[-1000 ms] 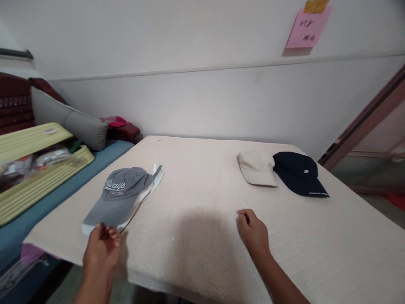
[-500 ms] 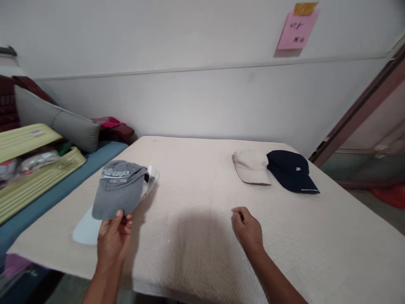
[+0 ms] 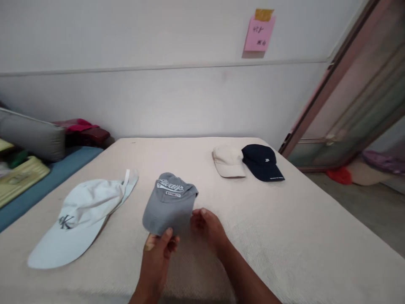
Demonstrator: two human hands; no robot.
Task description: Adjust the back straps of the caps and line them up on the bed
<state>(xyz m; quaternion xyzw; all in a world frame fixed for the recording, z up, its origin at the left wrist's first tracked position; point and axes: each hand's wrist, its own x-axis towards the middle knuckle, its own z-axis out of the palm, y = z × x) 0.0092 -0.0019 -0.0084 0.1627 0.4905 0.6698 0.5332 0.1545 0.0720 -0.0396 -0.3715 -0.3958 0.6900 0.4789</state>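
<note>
Holding a grey cap (image 3: 171, 207) by the front edge of its brim with the left hand (image 3: 156, 257), pressing down with the thumb on top and curling the other fingers underneath. Tilting the cap above the near part of the pale, textured surface (image 3: 284, 228), with the brim pointing towards the wearer of the camera and the white lettering on the crown facing up. Bringing the right hand (image 3: 210, 230) close beside the right edge of the grey cap with loosely curled fingers; showing neither clear contact with the cap nor how wide the gap is between thumb and fingers, so not allowing either to be told.

Lying flat to the left of the grey cap, apart from it, with brim towards the near left and dark letters on the front: a white cap (image 3: 90, 204). Resting farther back on the right, side by side and meeting at their edges: a beige cap (image 3: 228, 162) and a navy cap (image 3: 262, 162), the latter carrying a small white mark. Hanging from tape on the white wall (image 3: 158, 101) behind: a pink note (image 3: 259, 36) with handwriting. Sitting beyond the left edge: a grey cushion (image 3: 34, 135) on a blue seat (image 3: 79, 157).
</note>
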